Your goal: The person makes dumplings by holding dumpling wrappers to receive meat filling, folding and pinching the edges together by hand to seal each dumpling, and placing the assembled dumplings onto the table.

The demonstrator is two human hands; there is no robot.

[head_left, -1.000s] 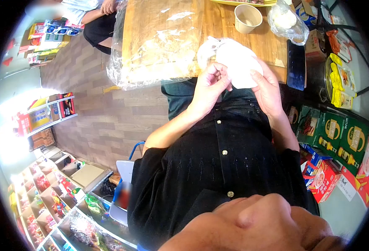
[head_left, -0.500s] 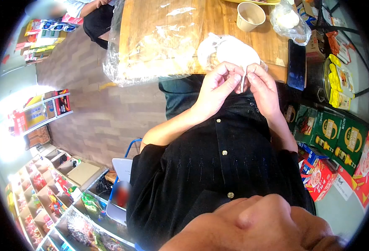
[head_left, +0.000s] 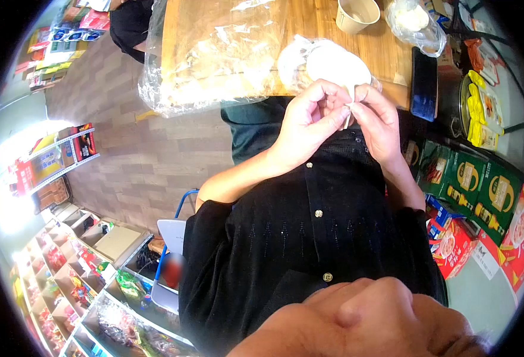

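Pinching one thin white piece (head_left: 350, 93) between two hands at the near edge of the table (head_left: 309, 24). Left hand (head_left: 316, 116): thumb and index finger closed on it. Right hand (head_left: 377, 118): same grip, other side. Piece is nearly edge-on, middle covered by my fingertips; can't tell its full outline.

Counts: one white round stack (head_left: 336, 64) just beyond my fingers, in crumpled clear plastic (head_left: 291, 62); layers not countable. One paper cup (head_left: 351, 24). One dark phone-like slab (head_left: 423, 83). One clear bag (head_left: 431, 40), something white inside, can't identify. Three buttons showing on my black shirt (head_left: 262, 238).

Cut off: cup rim at the top edge; another person's dark-clothed leg (head_left: 130, 30), top left. Glare washes out parts of the plastic sheet (head_left: 208, 65) on the table's left side.

In the way: my fingers overlap the stack's near edge; my head (head_left: 357, 321) blocks the bottom of the view. Off right: yellow packets (head_left: 479, 113), green boxes (head_left: 470, 181).
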